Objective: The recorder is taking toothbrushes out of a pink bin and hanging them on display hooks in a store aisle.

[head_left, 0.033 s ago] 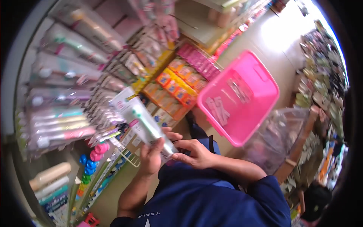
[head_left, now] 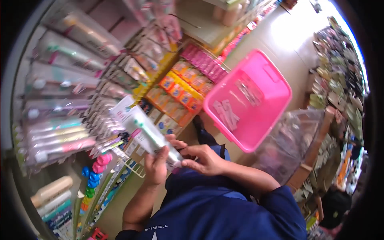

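Nearest the shirt [head_left: 232, 212], the right hand [head_left: 206, 160] has thumb and forefinger at the lower end of the pack [head_left: 152, 136], which the left hand [head_left: 155, 170] pinches between thumb and fingers. Its long axis slants up-left, card end pointing toward the hanging packs [head_left: 74, 58], left of the crate's [head_left: 276, 100] left corner. Since the earlier frame the grip matches, but the card end sits slightly lower and further left.

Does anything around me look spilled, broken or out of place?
Nothing plainly spilled; the pack in your left hand looks intact. Only the white pieces in the pink basket look untidy, lying at mixed angles.
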